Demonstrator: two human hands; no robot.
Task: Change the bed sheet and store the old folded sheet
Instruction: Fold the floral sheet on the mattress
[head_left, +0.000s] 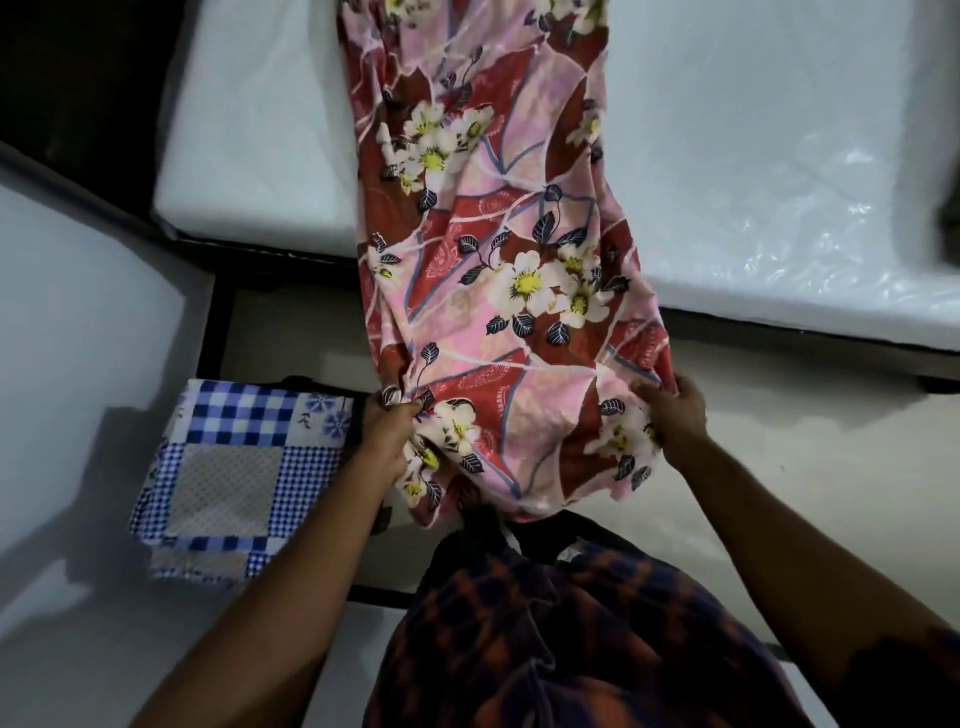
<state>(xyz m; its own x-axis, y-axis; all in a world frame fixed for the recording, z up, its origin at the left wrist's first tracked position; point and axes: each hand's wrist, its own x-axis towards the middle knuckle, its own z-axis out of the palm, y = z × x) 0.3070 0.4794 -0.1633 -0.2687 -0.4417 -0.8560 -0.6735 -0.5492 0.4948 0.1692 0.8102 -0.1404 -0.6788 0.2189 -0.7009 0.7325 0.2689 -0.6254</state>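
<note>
Between my fists the floral sheet (498, 234) sags. Left hand (387, 431) and right hand (675, 413) are both clamped on its near edge, the rest trailing ahead over the bare mattress (753, 156). I'd spread the corners evenly to kill the bunching.

We take the mattress (753, 156) as our mark. Across its middle lies the sheet (493, 234), running from its far side over its near edge and down in front of it, above the floor (805, 415). Our left grip (387, 431) and right grip (675, 410) hold the sheet's near end, before the mattress. Left of the mattress and nearer to us, the folded sheet (234, 478) lies on the edge of another flat surface (78, 364).
</note>
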